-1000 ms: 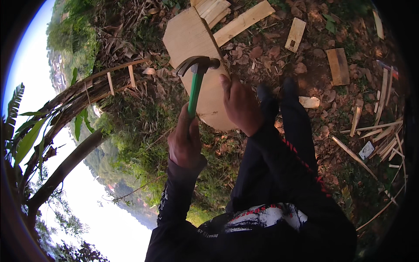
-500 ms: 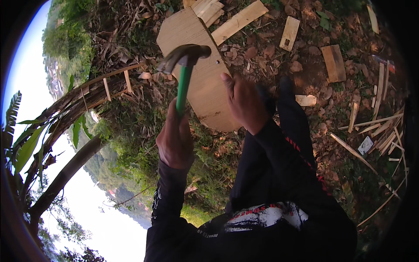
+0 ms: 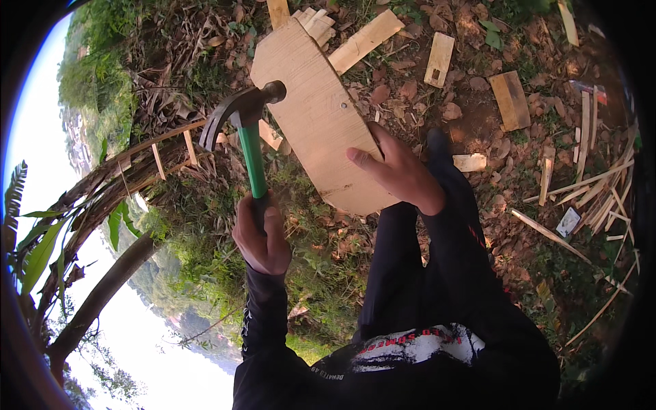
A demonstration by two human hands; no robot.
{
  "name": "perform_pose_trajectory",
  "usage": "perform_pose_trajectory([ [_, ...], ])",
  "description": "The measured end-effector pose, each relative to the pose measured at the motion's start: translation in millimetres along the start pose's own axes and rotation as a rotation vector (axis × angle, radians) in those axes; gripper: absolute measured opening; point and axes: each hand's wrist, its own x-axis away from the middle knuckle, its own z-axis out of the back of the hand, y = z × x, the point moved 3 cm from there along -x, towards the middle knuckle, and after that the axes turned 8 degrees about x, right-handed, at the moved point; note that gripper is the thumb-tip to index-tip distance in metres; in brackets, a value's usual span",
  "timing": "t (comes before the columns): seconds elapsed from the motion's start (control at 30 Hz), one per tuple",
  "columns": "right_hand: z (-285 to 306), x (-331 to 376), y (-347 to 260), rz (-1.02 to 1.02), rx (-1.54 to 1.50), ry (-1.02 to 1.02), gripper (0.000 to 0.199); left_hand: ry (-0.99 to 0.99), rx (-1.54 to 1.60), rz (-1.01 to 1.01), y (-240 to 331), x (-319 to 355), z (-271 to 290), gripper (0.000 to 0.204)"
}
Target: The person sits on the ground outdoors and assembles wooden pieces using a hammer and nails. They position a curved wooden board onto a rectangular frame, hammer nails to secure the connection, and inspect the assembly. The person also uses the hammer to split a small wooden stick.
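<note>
My left hand [image 3: 262,236] is wrapped round the dark grip of a claw hammer [image 3: 251,154] with a green shaft. The hammer's metal head lies over the left edge of a flat wooden board [image 3: 311,96] with angled corners; I cannot tell whether they touch. My right hand [image 3: 404,169] grips the board's lower right edge, thumb on the face and the other fingers hidden in part behind it. A small round grey spot, like a nail head [image 3: 344,106], shows near the board's right edge.
Loose planks [image 3: 367,42] and short wood blocks [image 3: 510,101] lie on leaf-covered ground. A heap of thin wood strips [image 3: 608,195] is at the right. Leftward, a slatted wooden rail [image 3: 158,160] and a slanting trunk [image 3: 102,287] stand before a drop with trees.
The hammer has moved left and slightly down from over the board's middle to its left edge. My right hand has shifted slightly right and down, its thumb now across the board's face.
</note>
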Motion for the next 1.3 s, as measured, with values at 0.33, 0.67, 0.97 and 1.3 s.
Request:
perform_pose_trajectory([
  [0.33, 21, -18, -2, -0.112, 0.189, 0.033, 0.055, -0.232, -0.224, -0.111, -2, -16, -11, 0.029],
  [0.67, 31, -24, 8, 0.08, 0.366, 0.059, 0.059, -0.044, -0.196, -0.316, 4, -17, -10, 0.034],
  [0.97, 20, -18, 14, 0.083, 0.304, 0.073, 0.06, -0.242, -0.208, -0.23, 12, -23, -9, 0.021],
  [1.3, 17, -8, 18, 0.107, 0.314, 0.11, 0.059, -0.348, -0.374, -0.222, 0, -25, -19, 0.016],
])
